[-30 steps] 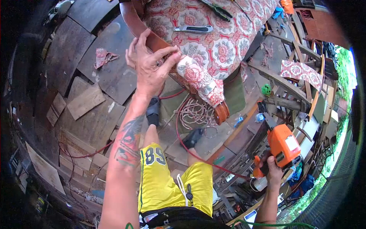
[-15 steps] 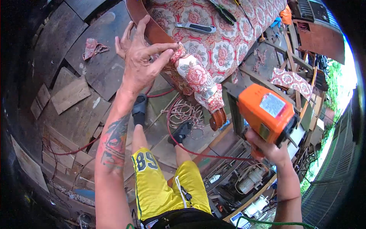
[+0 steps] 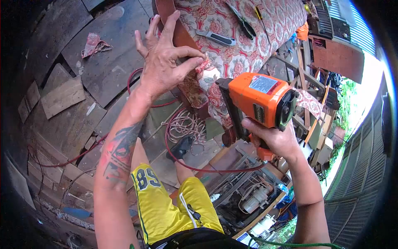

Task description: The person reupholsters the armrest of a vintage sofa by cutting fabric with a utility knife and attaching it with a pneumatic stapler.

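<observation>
My left hand (image 3: pixel 163 62) pinches the edge of floral fabric (image 3: pixel 209 74) between thumb and index finger, its other fingers spread beside a brown wooden armrest (image 3: pixel 182 35). The red-and-cream fabric wraps the armrest's lower stretch, whose curved wooden end (image 3: pixel 228 136) pokes out. An orange staple gun (image 3: pixel 261 99) is gripped by my right hand (image 3: pixel 271 139) around its handle. The gun's dark nose is at the fabric-covered armrest, to the right of my left hand; whether it touches cannot be told. A red air hose (image 3: pixel 207 170) runs below the gun.
On the floral upholstered surface (image 3: pixel 248 54) lie a utility knife (image 3: pixel 217 38), a dark-handled hand tool (image 3: pixel 245 27) and a yellow-handled screwdriver (image 3: pixel 259 14). Tangled rope (image 3: pixel 188 126) lies on the floor near my foot. A fabric scrap (image 3: pixel 94 45) and loose boards (image 3: pixel 64 97) are at left.
My right hand has brought the staple gun leftward and up, to the armrest. My left hand keeps its pinch on the fabric. The view has shifted slightly.
</observation>
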`<state>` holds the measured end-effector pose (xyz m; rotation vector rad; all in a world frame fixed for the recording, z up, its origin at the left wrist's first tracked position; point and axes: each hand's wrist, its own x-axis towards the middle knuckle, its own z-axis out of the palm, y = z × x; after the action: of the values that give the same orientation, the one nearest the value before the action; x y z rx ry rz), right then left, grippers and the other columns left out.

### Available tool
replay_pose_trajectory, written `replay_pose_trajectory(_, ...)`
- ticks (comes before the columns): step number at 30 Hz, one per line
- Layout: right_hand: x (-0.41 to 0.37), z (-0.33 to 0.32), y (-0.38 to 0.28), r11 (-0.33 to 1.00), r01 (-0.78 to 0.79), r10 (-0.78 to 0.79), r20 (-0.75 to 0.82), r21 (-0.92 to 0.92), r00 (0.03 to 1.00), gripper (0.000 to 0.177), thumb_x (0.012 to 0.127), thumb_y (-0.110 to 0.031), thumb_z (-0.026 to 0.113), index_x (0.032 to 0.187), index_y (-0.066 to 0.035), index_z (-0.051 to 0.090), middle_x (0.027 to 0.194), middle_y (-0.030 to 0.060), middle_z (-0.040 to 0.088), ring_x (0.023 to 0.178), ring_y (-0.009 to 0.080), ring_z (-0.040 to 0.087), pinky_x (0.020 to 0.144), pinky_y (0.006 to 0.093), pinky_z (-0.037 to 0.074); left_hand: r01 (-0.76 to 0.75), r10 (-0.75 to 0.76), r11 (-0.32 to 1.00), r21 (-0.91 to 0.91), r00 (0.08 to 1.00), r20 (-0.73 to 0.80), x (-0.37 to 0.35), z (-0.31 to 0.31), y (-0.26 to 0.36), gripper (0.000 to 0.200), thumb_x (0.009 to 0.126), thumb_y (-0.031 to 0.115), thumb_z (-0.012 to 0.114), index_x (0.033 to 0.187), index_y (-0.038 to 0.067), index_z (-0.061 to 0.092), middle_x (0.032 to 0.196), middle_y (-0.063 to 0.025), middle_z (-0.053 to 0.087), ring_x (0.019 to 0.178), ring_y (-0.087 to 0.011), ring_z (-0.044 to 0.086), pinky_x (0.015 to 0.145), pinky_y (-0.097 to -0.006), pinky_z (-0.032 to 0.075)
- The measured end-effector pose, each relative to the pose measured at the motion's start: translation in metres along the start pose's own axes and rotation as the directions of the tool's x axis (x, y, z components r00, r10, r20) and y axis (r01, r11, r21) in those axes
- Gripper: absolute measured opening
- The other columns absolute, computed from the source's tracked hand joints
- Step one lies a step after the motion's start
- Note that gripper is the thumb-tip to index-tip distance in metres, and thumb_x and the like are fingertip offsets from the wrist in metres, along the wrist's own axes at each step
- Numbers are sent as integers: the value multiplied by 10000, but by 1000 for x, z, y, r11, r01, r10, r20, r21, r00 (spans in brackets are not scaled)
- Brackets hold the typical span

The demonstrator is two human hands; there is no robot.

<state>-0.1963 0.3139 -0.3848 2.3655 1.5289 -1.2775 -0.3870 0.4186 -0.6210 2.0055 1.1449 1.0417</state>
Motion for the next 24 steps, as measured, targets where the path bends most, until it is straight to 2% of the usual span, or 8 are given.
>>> replay_pose_trajectory(1,1,0,0,1000,2,-2,0,0,1000,440,869,-357,828,1189,-79,713,971,97,748,887,246,745,825,369,566,2,-2,1000,-4,1000,-4,0,0,0,193,805,443,851,979,359,845,1687,-56,327,1568,-391,144,1194,-638,-124)
replay_pose_trajectory(3,0,-2,-8,964,-254,248,78,82,966,414,882,-353,815,1179,-82,713,787,58,718,699,170,725,690,340,564,-7,7,1000,21,1000,-2,0,-1,1,195,801,447,848,976,361,843,1683,-47,333,1566,-385,155,1199,-646,-107)
replay_pose_trajectory(6,2,2,-2,977,-193,189,44,94,981,393,891,-343,808,1173,-87,712,649,14,658,560,112,670,581,313,533,11,-11,1000,19,1000,-2,2,-2,-1,202,798,444,846,983,363,841,1661,-29,373,1563,-382,172,1212,-634,-73)
replay_pose_trajectory(10,8,-1,-13,950,-292,281,102,111,954,417,884,-338,814,1200,-88,707,785,62,720,694,167,725,686,344,568,11,-11,1000,-5,1000,8,2,-3,-6,220,791,451,848,992,361,838,1621,-2,428,1559,-379,188,1224,-614,-45)
replay_pose_trajectory(13,15,5,-10,999,26,-26,-4,-33,1000,430,881,-325,814,1218,-82,702,964,102,751,871,229,747,826,379,573,11,-12,999,-40,1000,-24,0,1,-10,228,788,460,849,992,360,838,1590,18,465,1558,-373,196,1229,-598,-39)
replay_pose_trajectory(16,20,8,-13,998,-43,44,20,-50,999,441,881,-306,811,1242,-84,691,1100,118,745,1004,268,731,932,400,548,8,-10,998,-59,999,-35,-2,2,-12,228,789,460,849,999,371,836,1584,25,467,1556,-365,205,1228,-598,-33)
replay_pose_trajectory(22,28,11,-18,1000,-20,20,33,-7,999,448,875,-270,808,1262,-90,675,1020,104,744,916,252,730,877,389,559,-9,3,995,-101,998,-66,-2,3,-16,240,779,449,859,1010,392,828,1570,35,487,1541,-369,248,1228,-597,-23)
replay_pose_trajectory(24,29,10,-29,961,-277,276,99,0,956,443,876,-265,807,1257,-82,674,986,94,735,862,226,719,837,379,561,-11,3,994,-106,997,-81,-2,4,-15,189,755,470,860,924,391,832,1543,62,498,1531,-337,239,1227,-597,-18)
